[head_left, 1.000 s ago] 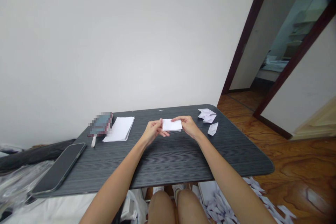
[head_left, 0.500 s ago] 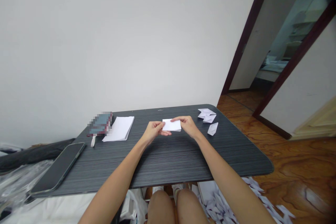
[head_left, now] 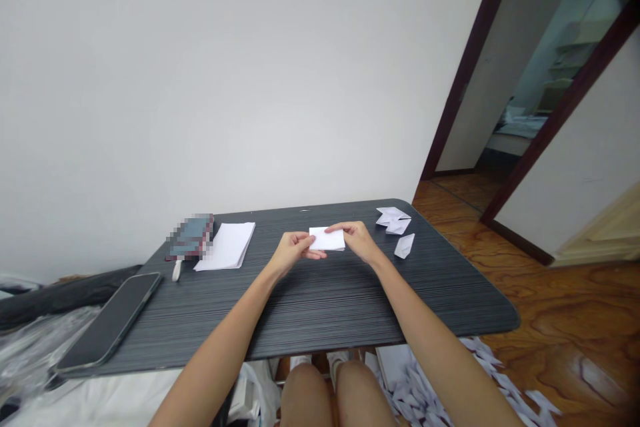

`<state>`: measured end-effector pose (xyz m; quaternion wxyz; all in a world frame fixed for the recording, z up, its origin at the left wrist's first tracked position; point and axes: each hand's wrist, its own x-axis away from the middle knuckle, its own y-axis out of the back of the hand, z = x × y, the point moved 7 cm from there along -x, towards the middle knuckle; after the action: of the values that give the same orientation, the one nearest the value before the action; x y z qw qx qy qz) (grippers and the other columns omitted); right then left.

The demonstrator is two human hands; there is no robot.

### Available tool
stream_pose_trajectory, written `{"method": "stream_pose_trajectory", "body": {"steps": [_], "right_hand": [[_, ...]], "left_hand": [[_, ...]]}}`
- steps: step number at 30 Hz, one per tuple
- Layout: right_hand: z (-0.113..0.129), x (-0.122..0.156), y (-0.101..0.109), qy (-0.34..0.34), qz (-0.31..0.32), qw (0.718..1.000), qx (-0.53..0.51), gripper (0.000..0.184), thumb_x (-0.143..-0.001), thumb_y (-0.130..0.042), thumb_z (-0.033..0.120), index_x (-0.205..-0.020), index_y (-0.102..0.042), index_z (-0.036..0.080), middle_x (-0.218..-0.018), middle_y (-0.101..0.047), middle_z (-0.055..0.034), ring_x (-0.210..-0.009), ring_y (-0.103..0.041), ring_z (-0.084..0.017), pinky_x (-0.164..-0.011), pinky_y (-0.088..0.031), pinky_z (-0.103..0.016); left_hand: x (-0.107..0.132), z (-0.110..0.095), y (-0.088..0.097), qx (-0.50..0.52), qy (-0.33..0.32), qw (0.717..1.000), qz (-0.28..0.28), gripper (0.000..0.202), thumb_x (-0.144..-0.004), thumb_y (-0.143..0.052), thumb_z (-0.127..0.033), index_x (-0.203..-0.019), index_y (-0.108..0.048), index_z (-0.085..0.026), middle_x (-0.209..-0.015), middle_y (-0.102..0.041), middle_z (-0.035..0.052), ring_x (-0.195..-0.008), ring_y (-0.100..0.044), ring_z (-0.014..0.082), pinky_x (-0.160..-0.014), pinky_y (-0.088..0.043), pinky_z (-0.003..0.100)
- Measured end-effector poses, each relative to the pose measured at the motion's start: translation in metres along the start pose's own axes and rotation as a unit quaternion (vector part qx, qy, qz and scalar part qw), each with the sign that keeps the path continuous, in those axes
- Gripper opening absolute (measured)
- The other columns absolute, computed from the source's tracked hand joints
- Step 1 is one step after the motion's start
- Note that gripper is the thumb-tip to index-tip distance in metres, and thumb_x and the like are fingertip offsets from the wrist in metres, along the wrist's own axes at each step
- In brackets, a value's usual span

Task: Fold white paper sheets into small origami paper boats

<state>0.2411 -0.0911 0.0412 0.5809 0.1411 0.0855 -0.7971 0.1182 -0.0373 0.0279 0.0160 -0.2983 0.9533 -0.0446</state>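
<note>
A small folded sheet of white paper (head_left: 327,239) is held above the dark table (head_left: 330,320). My left hand (head_left: 295,250) pinches its left edge, thumb on top and fingers beneath. My right hand (head_left: 357,239) grips the right end, with the index finger lying along the upper edge. The lower edge shows more than one layer. Several folded paper pieces (head_left: 394,220) lie at the table's far right, and a single folded piece (head_left: 405,246) sits closer to my right hand.
A stack of white paper (head_left: 226,247) lies left of my hands, beside a partly blurred dark booklet (head_left: 193,237) and a white pen-like object (head_left: 177,270). A phone (head_left: 110,322) rests at the left edge. Many folded papers (head_left: 415,387) cover the floor below.
</note>
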Motion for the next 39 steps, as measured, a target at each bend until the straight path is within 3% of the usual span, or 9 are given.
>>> {"method": "stream_pose_trajectory", "body": {"steps": [5,12,16,20,27,39], "right_hand": [[-0.002,0.0,0.0,-0.003,0.012,1.0,0.005,0.025,-0.061,-0.046,0.013,-0.074,-0.068,0.016,-0.072,-0.067,-0.0026,-0.061,-0.058,-0.012,-0.053,-0.041,-0.021],[0.019,0.002,0.013,0.055,0.001,0.998,0.041,0.025,-0.07,-0.044,0.017,-0.083,-0.066,0.017,-0.086,-0.065,-0.0039,-0.082,-0.058,-0.015,-0.079,-0.041,-0.03],[0.024,0.008,-0.009,0.048,0.073,0.988,0.131,0.022,-0.068,-0.054,0.026,-0.083,-0.065,0.015,-0.085,-0.065,-0.0063,-0.081,-0.057,-0.017,-0.076,-0.041,-0.03],[0.02,0.01,-0.023,0.047,0.095,0.98,0.167,0.017,-0.067,-0.057,0.026,-0.075,-0.066,0.014,-0.075,-0.065,-0.0055,-0.071,-0.056,-0.016,-0.068,-0.041,-0.027],[0.01,0.008,-0.022,-0.005,0.108,0.986,0.125,0.016,-0.065,-0.057,0.027,-0.068,-0.064,0.012,-0.063,-0.062,-0.0034,-0.056,-0.053,-0.012,-0.053,-0.039,-0.022],[0.004,0.007,-0.02,-0.006,0.101,0.985,0.143,0.019,-0.064,-0.057,0.03,-0.066,-0.065,0.013,-0.061,-0.062,-0.0032,-0.055,-0.051,-0.012,-0.052,-0.038,-0.022]], "left_hand": [[0.001,-0.001,-0.001,-0.007,-0.004,1.0,0.005,0.028,-0.073,-0.056,-0.027,-0.087,-0.055,-0.003,-0.07,-0.066,0.0125,-0.064,-0.064,0.0179,-0.06,-0.051,0.023],[0.004,-0.008,-0.006,-0.069,-0.019,0.997,0.037,0.036,-0.07,-0.056,-0.035,-0.086,-0.057,-0.002,-0.068,-0.065,0.0143,-0.06,-0.063,0.0187,-0.055,-0.051,0.024],[0.009,-0.004,-0.02,-0.092,-0.003,0.99,0.104,0.037,-0.07,-0.055,-0.039,-0.079,-0.056,-0.003,-0.066,-0.065,0.0151,-0.058,-0.063,0.0198,-0.052,-0.05,0.025],[0.012,0.002,-0.027,-0.116,0.003,0.984,0.138,0.037,-0.07,-0.052,-0.041,-0.074,-0.054,-0.005,-0.064,-0.064,0.0141,-0.057,-0.063,0.0197,-0.053,-0.051,0.027],[0.013,0.002,-0.028,-0.161,-0.015,0.975,0.149,0.035,-0.073,-0.048,-0.041,-0.074,-0.053,-0.006,-0.062,-0.064,0.013,-0.058,-0.063,0.0185,-0.054,-0.051,0.026],[0.014,-0.001,-0.025,-0.16,-0.012,0.976,0.148,0.034,-0.073,-0.05,-0.04,-0.072,-0.054,-0.006,-0.061,-0.064,0.0131,-0.058,-0.063,0.0185,-0.053,-0.05,0.025]]}}
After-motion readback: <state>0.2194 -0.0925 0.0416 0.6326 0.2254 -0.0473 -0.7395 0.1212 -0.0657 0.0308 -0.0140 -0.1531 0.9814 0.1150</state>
